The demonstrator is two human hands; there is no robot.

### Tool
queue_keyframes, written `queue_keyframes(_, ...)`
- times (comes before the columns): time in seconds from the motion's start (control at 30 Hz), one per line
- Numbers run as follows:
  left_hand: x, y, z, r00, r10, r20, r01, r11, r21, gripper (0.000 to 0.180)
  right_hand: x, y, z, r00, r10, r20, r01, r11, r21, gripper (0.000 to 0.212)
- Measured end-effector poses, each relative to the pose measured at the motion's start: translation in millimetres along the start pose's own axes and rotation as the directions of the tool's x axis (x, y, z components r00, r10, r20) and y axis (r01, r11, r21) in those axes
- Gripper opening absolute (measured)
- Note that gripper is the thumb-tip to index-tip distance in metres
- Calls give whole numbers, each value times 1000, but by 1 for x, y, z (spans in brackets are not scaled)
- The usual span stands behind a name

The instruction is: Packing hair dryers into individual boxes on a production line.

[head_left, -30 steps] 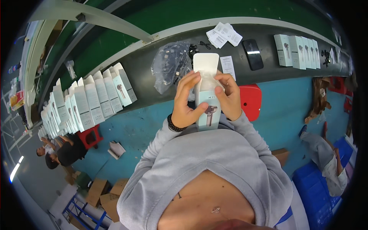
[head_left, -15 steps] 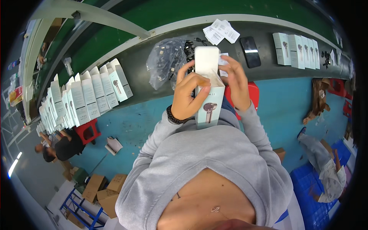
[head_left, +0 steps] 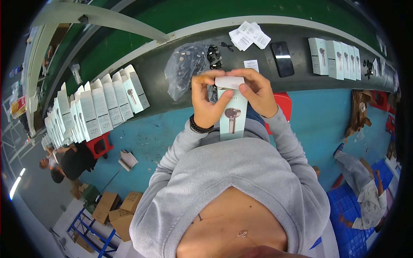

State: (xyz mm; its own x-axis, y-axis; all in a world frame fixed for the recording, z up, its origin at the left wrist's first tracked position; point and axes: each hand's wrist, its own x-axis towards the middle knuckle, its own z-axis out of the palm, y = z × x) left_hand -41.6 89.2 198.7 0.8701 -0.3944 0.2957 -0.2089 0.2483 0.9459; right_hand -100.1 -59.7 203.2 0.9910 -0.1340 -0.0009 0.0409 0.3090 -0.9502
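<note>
A tall pale-green cardboard box stands upright against my lap, with a round-headed handheld device pictured on its front. Its white top flap is bent forward over the mouth. My left hand grips the upper left side, thumb against the front and fingers behind the flap. On the other side, my right hand has its thumb at the upper front corner and its fingers along the flap's fold. The inside of the box is hidden. Just behind my hands are black cables on the bench.
Left on the bench stand several flap-open boxes in a row; several more boxes stand right. A clear plastic bag, white leaflets and a black phone lie between them. A red stool is beside me.
The raised top flap has come down toward the front of the box. My right hand has moved in from the side to hold the flap and upper corner.
</note>
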Motion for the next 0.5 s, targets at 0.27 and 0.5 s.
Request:
queue_keyframes(0.27,14,12,2,970,-193,148,212,970,-122,18,5,-2,-23,991,87,103,-109,966,236,37)
queue_keyframes(0.5,23,17,4,944,-251,212,268,962,-57,19,9,-2,-34,981,0,195,-37,982,186,25)
